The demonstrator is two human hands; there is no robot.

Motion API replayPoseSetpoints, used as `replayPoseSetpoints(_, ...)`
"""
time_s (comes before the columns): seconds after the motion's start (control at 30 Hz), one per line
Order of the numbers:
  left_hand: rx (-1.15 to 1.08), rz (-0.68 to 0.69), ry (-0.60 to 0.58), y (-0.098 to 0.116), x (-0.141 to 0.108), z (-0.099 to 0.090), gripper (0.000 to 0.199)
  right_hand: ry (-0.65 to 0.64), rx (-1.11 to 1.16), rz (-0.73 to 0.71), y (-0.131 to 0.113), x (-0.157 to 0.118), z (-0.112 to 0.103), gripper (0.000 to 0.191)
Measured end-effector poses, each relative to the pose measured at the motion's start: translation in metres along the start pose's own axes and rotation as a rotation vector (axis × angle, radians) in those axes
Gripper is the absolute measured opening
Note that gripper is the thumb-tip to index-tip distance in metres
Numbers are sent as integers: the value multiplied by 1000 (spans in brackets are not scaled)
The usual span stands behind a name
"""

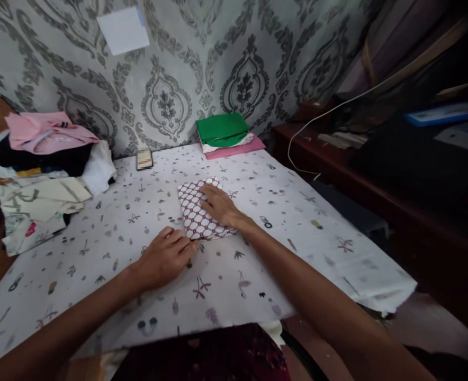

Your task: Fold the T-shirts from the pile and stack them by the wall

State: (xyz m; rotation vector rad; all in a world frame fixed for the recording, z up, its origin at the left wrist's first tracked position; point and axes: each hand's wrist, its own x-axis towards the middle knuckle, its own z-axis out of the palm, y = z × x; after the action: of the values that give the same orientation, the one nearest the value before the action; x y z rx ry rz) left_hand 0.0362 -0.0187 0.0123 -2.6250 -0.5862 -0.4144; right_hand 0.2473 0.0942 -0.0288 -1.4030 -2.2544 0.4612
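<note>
A folded white cloth with a red and dark lattice pattern (192, 214) lies flat on the patterned table cover (110, 296). My right hand (219, 205) rests palm down on its upper right part, fingers stretched out. At the cloth's near left corner is my left hand (169, 255), its fingers curled in and the thumb along the near edge. It appears to pinch that corner, though the fingertips are partly hidden.
Behind the cloth sits a folded stack with a green cloth (223, 129) above a pink one (237, 150). A heap of clothes (47, 159) is at the left. A phone-like object (144, 159) lies near the wall. A white cable (321, 117) hangs at the right.
</note>
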Motion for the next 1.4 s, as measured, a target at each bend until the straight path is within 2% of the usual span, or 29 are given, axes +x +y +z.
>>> replayPoseSetpoints(0.17, 177, -69, -178, 9, -1, 10, 29, -8, -53, -1, -4, -1, 0, 51)
replayPoseSetpoints(0.3, -5, -220, -320, 15, -3, 12, 29, -11, -68, 11, -7, -3, 0, 51)
replayPoseSetpoints(0.43, -231, -348, -356, 14, -9, 3, 20, -6, -33, 6, -8, -3, -4, 50)
replayPoseSetpoints(0.53, -257, -400, -344, -3, -10, -3, 24, 17, -8, 11, -15, -5, -9, 45)
replayPoseSetpoints(0.63, -195, -454, -295, -36, -6, 1, 28, 67, -20, -32, -32, -19, -19, 36)
replayPoseSetpoints(0.73, -196, -427, -284, -75, 1, 20, 42, 2, -81, -144, -53, -44, -27, 34)
replayPoseSetpoints(0.8, -238, -356, -303, -98, 7, 36, 48, -79, -122, -188, -62, -63, -30, 44)
replayPoseSetpoints(0.93, -323, -215, -348, -131, 22, 62, 49, -148, -164, -223, -59, -91, -37, 54)
replayPoseSetpoints(1.07, -389, -220, -323, -148, 37, 78, 44, -160, -106, -256, -48, -96, -45, 59)
replayPoseSetpoints(1.27, -455, -387, -271, -152, 40, 89, 37, -106, -191, -253, -49, -88, -41, 45)
replayPoseSetpoints(1.4, -582, -494, -200, -155, 37, 89, 31, -69, -235, -201, -46, -87, -33, 36)
